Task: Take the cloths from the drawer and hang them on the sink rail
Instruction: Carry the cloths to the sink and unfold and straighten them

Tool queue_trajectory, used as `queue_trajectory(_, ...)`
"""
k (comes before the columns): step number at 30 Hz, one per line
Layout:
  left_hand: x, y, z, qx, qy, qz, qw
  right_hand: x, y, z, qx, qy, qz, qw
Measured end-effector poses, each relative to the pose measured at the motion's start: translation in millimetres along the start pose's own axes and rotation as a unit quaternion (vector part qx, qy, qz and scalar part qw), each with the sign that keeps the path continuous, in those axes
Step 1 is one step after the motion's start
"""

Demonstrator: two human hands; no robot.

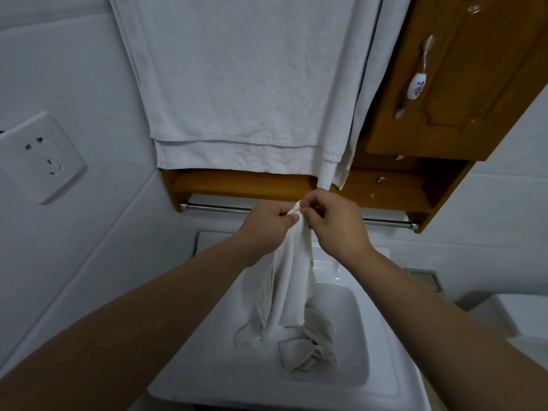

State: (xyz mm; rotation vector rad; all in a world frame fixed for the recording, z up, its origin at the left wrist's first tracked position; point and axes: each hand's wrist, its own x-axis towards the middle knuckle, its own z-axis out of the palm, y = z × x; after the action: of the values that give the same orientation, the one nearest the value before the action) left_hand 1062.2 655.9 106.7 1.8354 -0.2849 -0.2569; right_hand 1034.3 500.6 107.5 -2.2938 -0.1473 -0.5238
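Observation:
Both hands meet just in front of the chrome sink rail (219,208). My left hand (268,225) and my right hand (333,225) pinch the top edge of a white cloth (292,280), which hangs down bunched into the white sink (382,363). A second, greyish cloth (310,348) lies crumpled in the sink basin, partly under the hanging one. The rail's middle is hidden behind my hands. No drawer is in view.
A large white towel (237,84) hangs above the rail over a wooden shelf (246,185). A wooden cabinet door (462,78) with a ceramic handle is at upper right. A wall socket (38,158) sits on the left tiles.

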Motion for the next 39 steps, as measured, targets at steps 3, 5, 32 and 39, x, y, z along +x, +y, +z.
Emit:
queue_trajectory(3,-1,0,1,-0.046,-0.026,-0.030,0.998,0,3,-2,-0.012,0.004,0.002,1.000)
queue_trajectory(5,-2,1,1,-0.074,-0.020,-0.050,0.996,-1,1,-1,-0.015,0.008,0.009,1.000)
queue_trajectory(32,-20,-5,4,-0.228,0.044,-0.060,0.971,-15,-21,3,0.158,-0.013,0.145,0.977)
queue_trajectory(39,-27,-5,5,-0.132,0.070,-0.004,0.989,-10,-20,-3,0.154,-0.017,0.163,0.974)
